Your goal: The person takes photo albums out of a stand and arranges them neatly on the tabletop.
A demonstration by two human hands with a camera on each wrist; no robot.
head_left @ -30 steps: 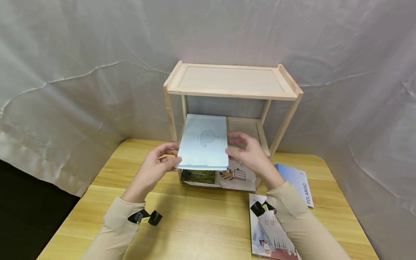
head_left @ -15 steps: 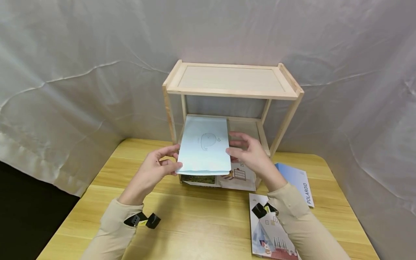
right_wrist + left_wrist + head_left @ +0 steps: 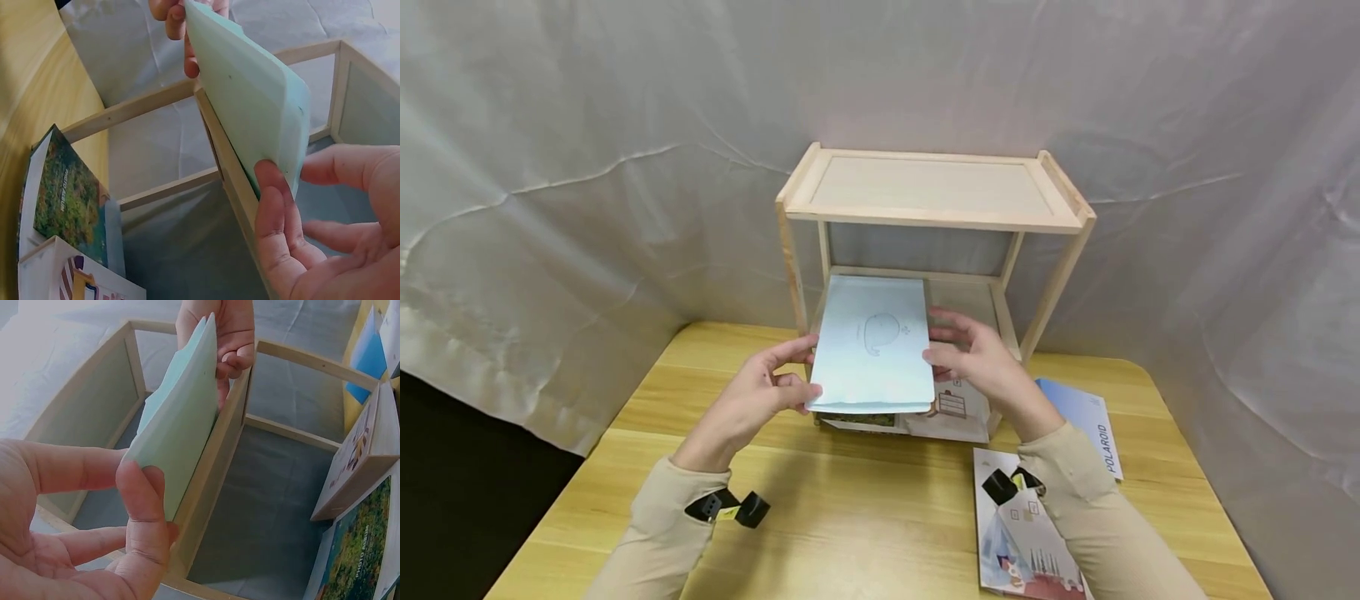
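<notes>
A thin light-blue notebook [image 3: 872, 346] with a whale drawn on its cover lies over the middle shelf of a small wooden rack [image 3: 935, 187], its near edge sticking out past the front. My left hand [image 3: 748, 404] pinches the near left corner, thumb on top. On the right edge, my right hand [image 3: 977, 358] grips with the thumb on the cover and the other fingers at the side. Both wrist views show the notebook [image 3: 181, 425] close over the shelf's front rail [image 3: 234, 187], thumb and fingers on opposite faces.
Below the shelf stand a photo album [image 3: 69, 200] with a leafy cover and a white illustrated book [image 3: 955, 412]. On the table to the right lie a blue-and-white Polaroid box or book [image 3: 1082, 421] and another illustrated book [image 3: 1018, 542]. Grey cloth [image 3: 625, 208] hangs behind the rack.
The notebook has come slightly toward me and to the right, covering more of the photo album below. Both hands have shifted a little with it, still gripping its edges.
</notes>
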